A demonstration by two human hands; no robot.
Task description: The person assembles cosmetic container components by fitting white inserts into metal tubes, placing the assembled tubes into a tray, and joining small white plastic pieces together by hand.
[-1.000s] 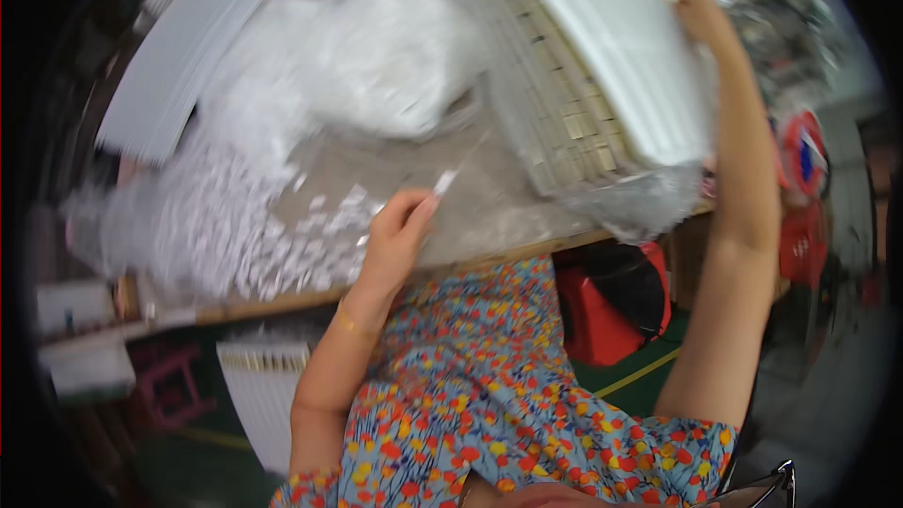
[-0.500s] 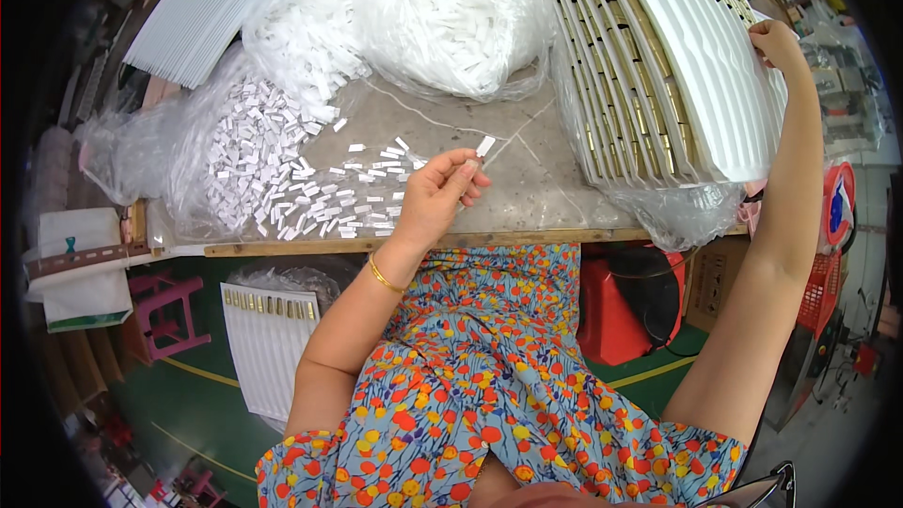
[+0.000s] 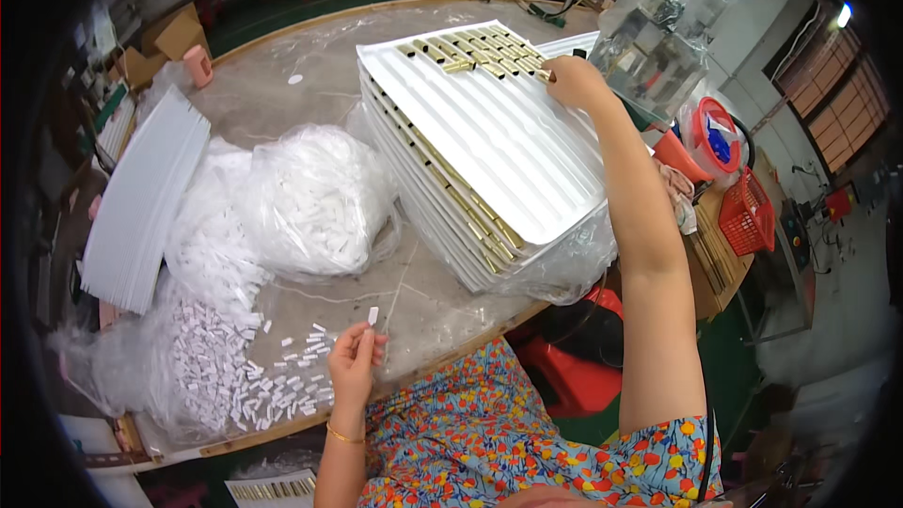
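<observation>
My left hand (image 3: 353,364) pinches a small white rectangular piece (image 3: 373,315) upright between thumb and fingertips, above the near part of the table. My right hand (image 3: 576,83) reaches far out to the stack of white ribbed trays (image 3: 508,160). Its fingers are closed at the end of a short gold tube (image 3: 545,75) by the right edge of the top tray. More gold tubes (image 3: 470,49) with dark ends lie in rows at that tray's far end; its nearer grooves hold none. Many loose white pieces (image 3: 212,367) are heaped at the left, spilling toward my left hand.
A clear bag of white pieces (image 3: 315,202) stands left of the trays. Thin white sheets (image 3: 141,202) are stacked at the far left. A red basket (image 3: 746,214) and a red tub with blue contents (image 3: 715,134) stand to the right. The table's wooden edge (image 3: 451,357) runs before me.
My view has swung up and to the right, bringing the top tray and far room into sight. The left hand still pinches the white piece; the right hand stays at the tray's far right.
</observation>
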